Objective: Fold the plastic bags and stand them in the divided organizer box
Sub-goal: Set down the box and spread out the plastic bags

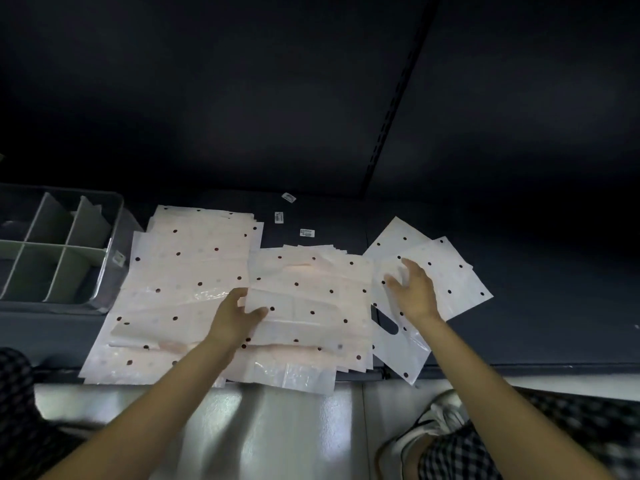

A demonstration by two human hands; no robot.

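Both hands — left hand (239, 317) gripping the middle bag's (311, 299) left edge

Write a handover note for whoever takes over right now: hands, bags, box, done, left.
Left hand: fingers pinch the left edge of the middle bag pile.
Right hand: open, over the loose bags on the right; contact unclear.
Bags: a large flat pile on the left, the middle pile, loose ones on the right, all on the dark shelf.
Organizer box: far left; no folded bag clearly seen in its compartments.
Done: nothing folded or stored, as far as seen.
Left: fold every bag and stand each in the box.
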